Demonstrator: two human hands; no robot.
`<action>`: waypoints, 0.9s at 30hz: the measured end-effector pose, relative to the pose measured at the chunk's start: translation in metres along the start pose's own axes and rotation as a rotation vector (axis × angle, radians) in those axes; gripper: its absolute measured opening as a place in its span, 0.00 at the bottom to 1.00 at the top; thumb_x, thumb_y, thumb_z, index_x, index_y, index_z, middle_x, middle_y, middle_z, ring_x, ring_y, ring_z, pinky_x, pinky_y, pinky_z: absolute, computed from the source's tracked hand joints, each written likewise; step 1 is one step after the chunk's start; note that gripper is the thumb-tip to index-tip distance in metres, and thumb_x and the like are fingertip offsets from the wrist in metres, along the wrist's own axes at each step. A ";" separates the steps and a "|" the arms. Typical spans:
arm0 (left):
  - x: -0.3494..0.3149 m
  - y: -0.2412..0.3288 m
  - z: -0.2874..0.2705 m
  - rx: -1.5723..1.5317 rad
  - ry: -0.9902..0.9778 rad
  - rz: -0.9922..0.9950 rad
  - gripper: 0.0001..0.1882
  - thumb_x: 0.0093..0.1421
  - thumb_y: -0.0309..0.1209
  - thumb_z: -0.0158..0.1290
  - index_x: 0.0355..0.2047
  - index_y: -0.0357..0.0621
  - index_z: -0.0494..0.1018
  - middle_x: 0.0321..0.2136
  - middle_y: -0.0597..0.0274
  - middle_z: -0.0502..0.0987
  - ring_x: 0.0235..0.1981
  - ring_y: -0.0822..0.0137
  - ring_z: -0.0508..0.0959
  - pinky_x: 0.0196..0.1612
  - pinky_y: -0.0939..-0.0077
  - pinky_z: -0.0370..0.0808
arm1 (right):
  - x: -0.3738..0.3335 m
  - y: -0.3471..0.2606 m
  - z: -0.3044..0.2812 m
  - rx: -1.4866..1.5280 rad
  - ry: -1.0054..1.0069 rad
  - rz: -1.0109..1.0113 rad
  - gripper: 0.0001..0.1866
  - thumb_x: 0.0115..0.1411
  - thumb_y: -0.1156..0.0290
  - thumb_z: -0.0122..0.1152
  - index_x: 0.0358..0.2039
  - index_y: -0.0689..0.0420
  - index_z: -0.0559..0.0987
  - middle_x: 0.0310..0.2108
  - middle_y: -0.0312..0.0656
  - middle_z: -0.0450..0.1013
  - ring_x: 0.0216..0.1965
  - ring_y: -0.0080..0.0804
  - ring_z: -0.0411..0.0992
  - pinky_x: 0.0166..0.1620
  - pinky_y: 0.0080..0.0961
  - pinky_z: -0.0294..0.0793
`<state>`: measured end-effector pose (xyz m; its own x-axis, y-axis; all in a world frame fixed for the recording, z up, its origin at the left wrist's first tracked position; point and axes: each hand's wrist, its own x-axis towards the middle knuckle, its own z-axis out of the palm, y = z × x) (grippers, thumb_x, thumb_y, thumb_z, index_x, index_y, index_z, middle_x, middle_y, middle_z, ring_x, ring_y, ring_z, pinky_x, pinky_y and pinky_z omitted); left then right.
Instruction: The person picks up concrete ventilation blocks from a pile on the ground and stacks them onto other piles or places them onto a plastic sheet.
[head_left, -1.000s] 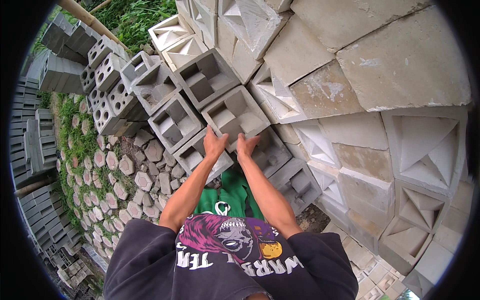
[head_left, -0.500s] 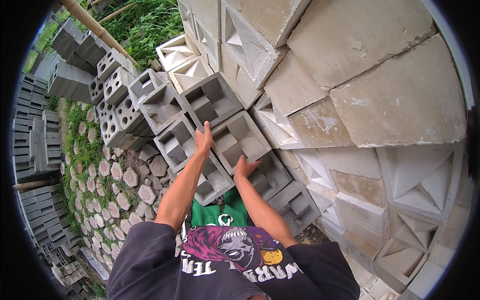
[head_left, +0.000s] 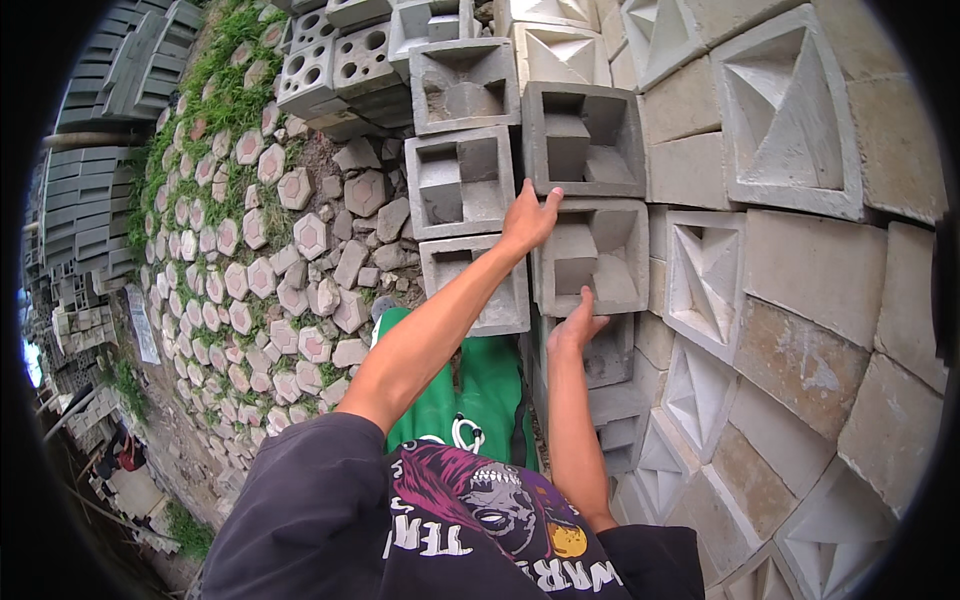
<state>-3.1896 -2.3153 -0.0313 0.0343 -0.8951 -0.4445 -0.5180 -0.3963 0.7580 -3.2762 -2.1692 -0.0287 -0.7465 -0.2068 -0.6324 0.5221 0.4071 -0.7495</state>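
A grey concrete vent block (head_left: 628,262), square-framed with stepped ledges inside, lies between my two hands. My left hand (head_left: 528,222) is closed at its far left corner, fingertips beside the seam with a darker vent block (head_left: 569,143). At the near edge, my right hand (head_left: 574,325) grips with the thumb over the rim; its other fingers are partly hidden below. I cannot tell whether the block is raised off those under it. Another vent block (head_left: 612,352) shows just beyond my right hand, and further ones (head_left: 497,185) stand in a column to the left.
A wall of stacked pale blocks (head_left: 815,265) with triangular recesses rises close on the right. Round-holed blocks (head_left: 305,65) stand at the far left. Loose rubble (head_left: 350,262) and hexagonal pavers (head_left: 240,270) with grass cover the ground to the left.
The view has turned, so the blocks and wall appear swung round and the ground on the left shows more. Both hands stay on the same vent block.
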 end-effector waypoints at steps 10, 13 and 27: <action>-0.183 -0.140 -0.084 -0.675 -0.175 -0.275 0.16 0.69 0.38 0.40 0.32 0.40 0.70 0.25 0.66 0.75 0.27 0.75 0.73 0.31 0.78 0.70 | -0.113 0.029 -0.044 -0.470 -0.446 -0.376 0.32 0.65 0.70 0.50 0.64 0.64 0.50 0.68 0.48 0.45 0.69 0.37 0.43 0.68 0.35 0.47; -0.218 -0.199 -0.123 -0.547 -0.167 -0.367 0.24 0.70 0.46 0.36 0.23 0.42 0.67 0.17 0.66 0.71 0.21 0.76 0.69 0.26 0.77 0.66 | -0.151 0.060 -0.035 -0.611 -0.541 -0.500 0.30 0.64 0.72 0.52 0.63 0.64 0.53 0.66 0.48 0.48 0.69 0.37 0.45 0.68 0.36 0.47; -0.347 -0.401 -0.416 -0.888 0.438 -0.344 0.35 0.70 0.54 0.28 0.13 0.43 0.60 0.09 0.68 0.59 0.12 0.74 0.61 0.18 0.76 0.60 | -0.467 0.285 0.075 -1.063 -1.490 -0.259 0.10 0.65 0.71 0.52 0.43 0.63 0.75 0.40 0.38 0.75 0.39 0.20 0.72 0.42 0.17 0.70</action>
<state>-2.6385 -1.9303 0.0171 0.4590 -0.6311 -0.6254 0.3861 -0.4923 0.7801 -2.7474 -2.0236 0.0384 0.4905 -0.6258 -0.6064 -0.4211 0.4390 -0.7937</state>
